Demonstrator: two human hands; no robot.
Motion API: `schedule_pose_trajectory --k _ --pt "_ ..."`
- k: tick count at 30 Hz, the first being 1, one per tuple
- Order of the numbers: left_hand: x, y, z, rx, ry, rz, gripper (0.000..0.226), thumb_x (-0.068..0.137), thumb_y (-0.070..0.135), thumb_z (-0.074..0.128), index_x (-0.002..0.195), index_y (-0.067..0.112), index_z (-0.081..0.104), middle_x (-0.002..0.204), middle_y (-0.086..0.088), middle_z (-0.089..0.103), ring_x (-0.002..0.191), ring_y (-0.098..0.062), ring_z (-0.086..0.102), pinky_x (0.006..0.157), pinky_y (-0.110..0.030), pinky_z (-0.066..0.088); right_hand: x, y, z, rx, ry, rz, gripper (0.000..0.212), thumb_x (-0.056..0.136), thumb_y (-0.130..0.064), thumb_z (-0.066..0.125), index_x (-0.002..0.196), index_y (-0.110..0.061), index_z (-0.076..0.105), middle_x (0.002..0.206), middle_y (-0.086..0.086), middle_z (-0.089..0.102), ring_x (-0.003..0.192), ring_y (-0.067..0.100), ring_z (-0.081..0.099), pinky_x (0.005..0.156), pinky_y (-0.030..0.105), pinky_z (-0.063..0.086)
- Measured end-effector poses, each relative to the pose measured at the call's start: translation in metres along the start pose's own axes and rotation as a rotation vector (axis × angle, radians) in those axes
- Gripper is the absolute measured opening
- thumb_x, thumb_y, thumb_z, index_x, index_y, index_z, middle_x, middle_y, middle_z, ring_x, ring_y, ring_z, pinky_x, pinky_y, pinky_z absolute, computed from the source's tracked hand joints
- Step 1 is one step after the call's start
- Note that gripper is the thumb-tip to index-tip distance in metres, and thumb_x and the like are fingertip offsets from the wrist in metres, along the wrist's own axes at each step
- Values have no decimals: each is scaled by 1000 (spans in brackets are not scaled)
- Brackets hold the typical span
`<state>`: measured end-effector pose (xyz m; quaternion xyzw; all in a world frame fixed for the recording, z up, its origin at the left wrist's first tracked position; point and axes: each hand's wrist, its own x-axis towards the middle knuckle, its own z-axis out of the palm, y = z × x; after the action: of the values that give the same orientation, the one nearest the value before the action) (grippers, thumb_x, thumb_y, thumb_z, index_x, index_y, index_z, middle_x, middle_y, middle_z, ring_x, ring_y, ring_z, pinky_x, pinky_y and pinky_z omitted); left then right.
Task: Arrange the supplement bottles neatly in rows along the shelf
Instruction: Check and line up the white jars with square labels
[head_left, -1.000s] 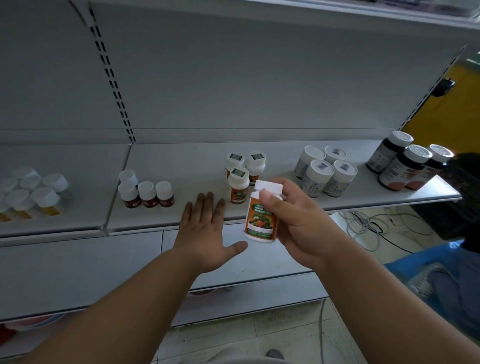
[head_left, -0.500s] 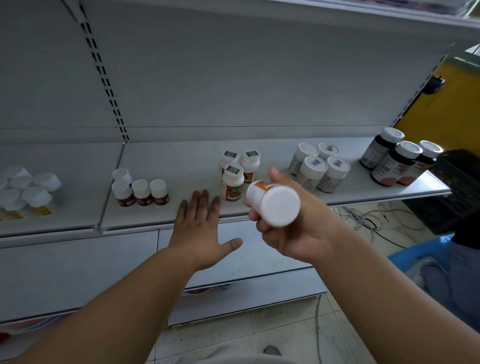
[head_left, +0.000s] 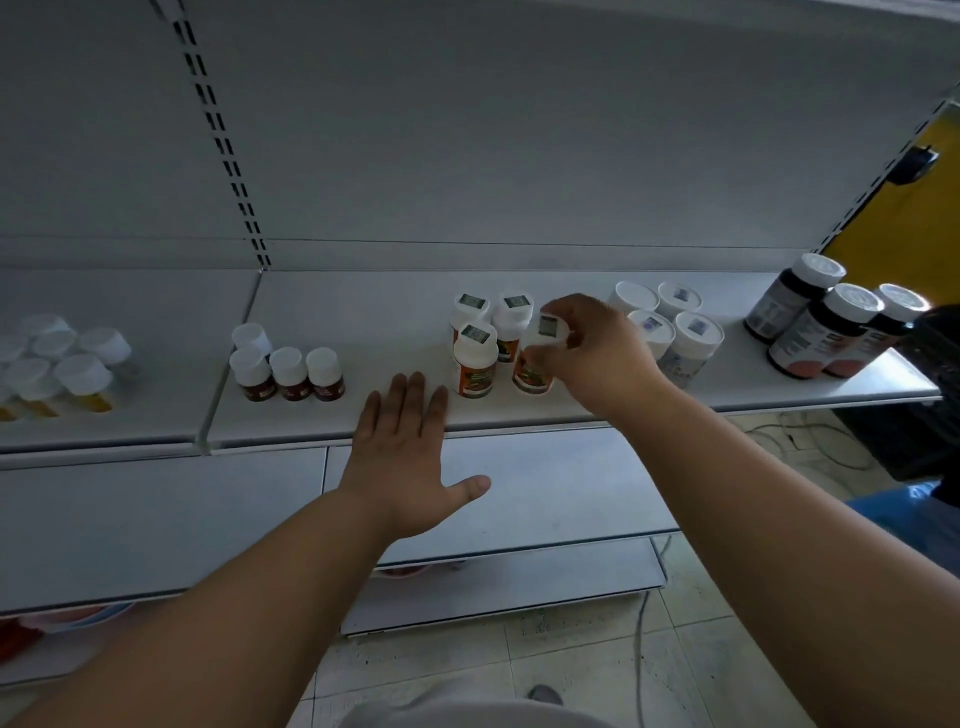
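Note:
My right hand grips an orange-labelled white bottle by its cap, and the bottle stands upright on the grey shelf right of three like bottles. My left hand lies flat with straight fingers on the shelf's front edge, left of that group and holding nothing. Further groups stand along the shelf: small brown bottles to the left, white tubs and dark bottles to the right.
Yellow bottles with white caps stand on the neighbouring shelf section at far left. A lower shelf juts out below. Cables lie on the tiled floor at right, beside a dark box.
My right hand moved forward from in front of the shelf and set the orange-labelled bottle upright beside the three like bottles. My left hand stayed on the shelf edge.

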<state>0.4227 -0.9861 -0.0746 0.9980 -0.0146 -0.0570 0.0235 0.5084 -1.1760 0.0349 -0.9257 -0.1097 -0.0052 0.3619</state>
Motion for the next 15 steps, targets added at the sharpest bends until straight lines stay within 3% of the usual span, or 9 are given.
schedule_pose_trajectory --k 4,8,10,13,15 --pt "0 -1 2 0 6 2 117 62 89 -4 154 18 -23 160 -11 -31 146 -29 -32 119 -49 -17 12 6 14 -116 -11 -42 50 77 -34 75 123 -25 58 118 2 53 96 20 60 76 27 43" --pt "0 -1 3 -9 8 9 116 65 89 -3 154 17 -22 161 -12 -30 146 -29 -32 120 -50 -16 12 10 24 -150 -15 -32 58 79 -37 74 129 -22 49 123 3 53 98 19 59 79 29 46" --pt "0 -1 3 -3 5 11 115 66 88 -2 154 17 -23 160 -12 -30 146 -29 -33 120 -50 -16 5 12 27 -160 31 -66 60 79 -39 74 130 -22 47 128 4 50 109 22 55 88 34 46" --pt "0 -1 3 -2 7 8 115 67 89 1 154 17 -21 161 -13 -28 147 -30 -30 120 -51 -15 -2 6 31 -327 181 -306 56 81 -44 70 129 -22 54 131 3 51 123 27 42 100 41 36" --pt "-1 -1 2 6 7 7 114 68 88 1 155 17 -20 162 -13 -27 148 -31 -28 120 -51 -14 -1 -1 36 -462 192 -445 51 83 -48 66 127 -24 59 133 1 53 126 28 38 101 43 30"
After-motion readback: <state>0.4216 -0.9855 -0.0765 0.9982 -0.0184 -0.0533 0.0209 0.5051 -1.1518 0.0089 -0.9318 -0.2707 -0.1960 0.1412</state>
